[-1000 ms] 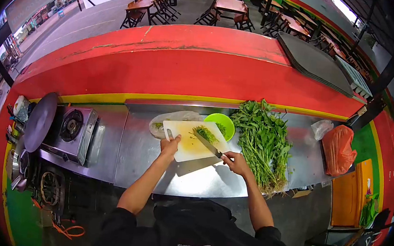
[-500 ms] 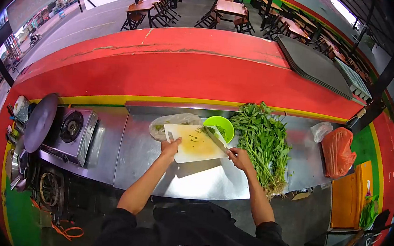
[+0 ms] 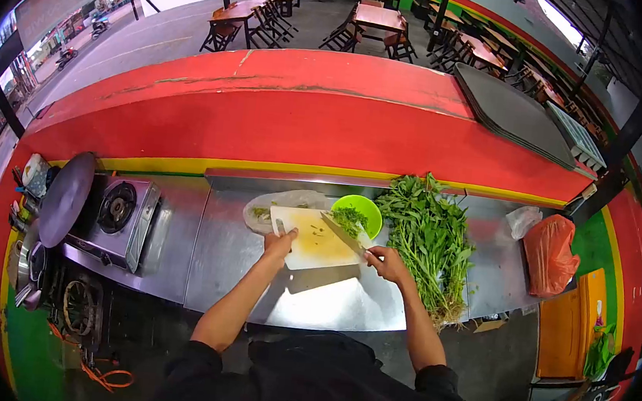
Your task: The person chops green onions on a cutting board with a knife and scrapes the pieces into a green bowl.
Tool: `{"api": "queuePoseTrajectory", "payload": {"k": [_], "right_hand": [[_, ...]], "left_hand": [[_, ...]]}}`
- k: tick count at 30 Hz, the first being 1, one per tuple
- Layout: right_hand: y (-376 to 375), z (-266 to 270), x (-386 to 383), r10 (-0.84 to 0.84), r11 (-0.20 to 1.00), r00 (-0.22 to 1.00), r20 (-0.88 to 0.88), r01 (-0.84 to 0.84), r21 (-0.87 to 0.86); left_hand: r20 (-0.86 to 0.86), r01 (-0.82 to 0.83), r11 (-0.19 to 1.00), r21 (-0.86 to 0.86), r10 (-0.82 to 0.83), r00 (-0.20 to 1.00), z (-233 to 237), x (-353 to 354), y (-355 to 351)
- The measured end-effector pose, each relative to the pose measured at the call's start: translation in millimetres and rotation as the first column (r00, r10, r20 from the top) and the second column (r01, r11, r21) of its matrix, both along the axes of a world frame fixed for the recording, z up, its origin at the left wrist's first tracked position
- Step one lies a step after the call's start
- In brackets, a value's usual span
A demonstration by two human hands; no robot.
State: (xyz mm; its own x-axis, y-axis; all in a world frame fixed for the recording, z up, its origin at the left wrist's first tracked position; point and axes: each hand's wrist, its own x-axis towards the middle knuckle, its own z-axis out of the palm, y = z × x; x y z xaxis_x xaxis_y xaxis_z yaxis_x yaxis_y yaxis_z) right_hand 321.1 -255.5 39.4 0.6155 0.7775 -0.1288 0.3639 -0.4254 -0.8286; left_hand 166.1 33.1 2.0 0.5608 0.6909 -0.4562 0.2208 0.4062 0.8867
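Observation:
My left hand (image 3: 280,241) grips the left edge of a white cutting board (image 3: 308,259), which is held above the steel counter, its far side near the bowl. A few green bits lie on its yellow-stained face. My right hand (image 3: 386,262) is closed round the handle of a knife (image 3: 342,233), whose blade lies across the board's right side. Chopped greens (image 3: 348,219) are in the lime-green bowl (image 3: 373,212) just beyond. A clear plastic bag (image 3: 257,214) with some greens lies behind the board's left corner. Leafy stalks (image 3: 429,242) are piled to the right.
On the left stand a gas stove (image 3: 134,217) and a big round dark pan (image 3: 69,199). An orange plastic bag (image 3: 550,253) sits at the right end of the steel counter (image 3: 225,269). A red ledge (image 3: 302,71) runs behind, with black trays (image 3: 507,110) on it.
The board has shifted slightly and tilts less. Greens that were by the blade at its far right corner are gone from there, and more greens show in the bowl.

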Motion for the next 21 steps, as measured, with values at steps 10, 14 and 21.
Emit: {"api": "queuePoseTrajectory", "payload": {"k": [10,14,21], "right_hand": [[-6,-13,17,-0.023,0.998,0.998,0.057,0.026,-0.056],[-6,-46,34,-0.044,0.999,0.982,0.186,0.044,0.004],[2,-40,44,-0.094,0.991,0.959,0.267,0.116,-0.070]], "left_hand": [[0.026,0.010,1.000,0.026,-0.010,1.000,13,-2,-8],[0.019,0.030,0.999,0.017,-0.030,0.999,-4,0,-2],[-0.041,0.011,1.000,0.002,-0.011,0.999,22,-7,-8]]}}
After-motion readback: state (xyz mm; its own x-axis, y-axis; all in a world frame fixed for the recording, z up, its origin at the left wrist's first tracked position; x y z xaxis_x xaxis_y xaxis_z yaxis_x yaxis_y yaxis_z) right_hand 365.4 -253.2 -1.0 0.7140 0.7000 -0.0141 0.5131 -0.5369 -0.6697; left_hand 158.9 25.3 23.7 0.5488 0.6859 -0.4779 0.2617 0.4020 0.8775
